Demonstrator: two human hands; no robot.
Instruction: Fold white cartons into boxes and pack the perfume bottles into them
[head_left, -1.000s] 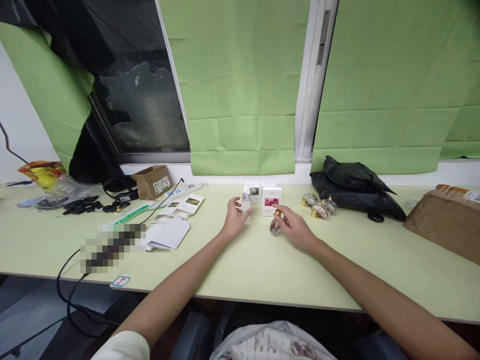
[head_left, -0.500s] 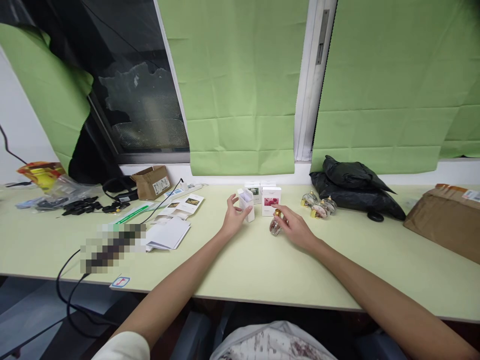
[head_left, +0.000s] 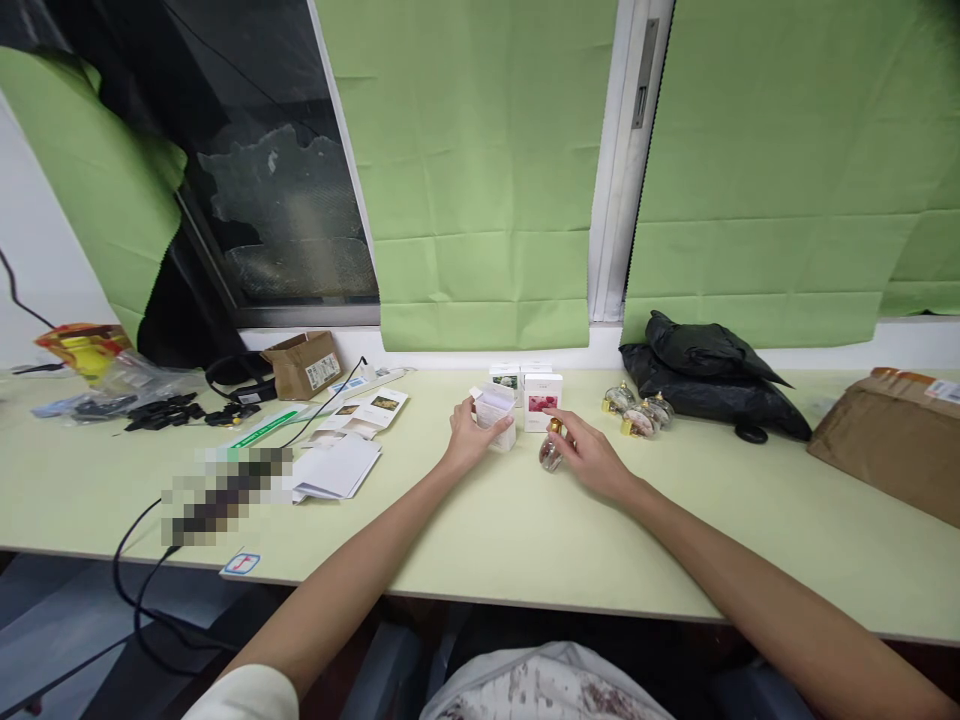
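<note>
My left hand (head_left: pixel 469 437) grips a small white carton (head_left: pixel 496 412) by its side, thumb across the near face; the carton's top flaps stand up, unfolded. In my right hand (head_left: pixel 589 452) is a small clear glass perfume bottle (head_left: pixel 550 457) with a gold cap, fingers closed around the neck. The bottle stands at or just above the table, right of the carton; I cannot tell if it touches. Just behind them, a white box with a pink picture (head_left: pixel 543 404) stands upright. Partly hidden by the carton is a white box with a green picture (head_left: pixel 508 379).
Several gold-capped bottles (head_left: pixel 640 416) lie right of the boxes, by black plastic bags (head_left: pixel 705 385). A brown parcel (head_left: pixel 892 435) sits at far right. On the left are flat white cartons (head_left: pixel 339 467), a cardboard box (head_left: pixel 304 366), black cables (head_left: pixel 142 590) and black parts (head_left: pixel 166 411).
The carton in my left hand has turned, and its wider face now shows toward me. My left fingers have shifted around its side. My right hand and the bottle have stayed in place.
</note>
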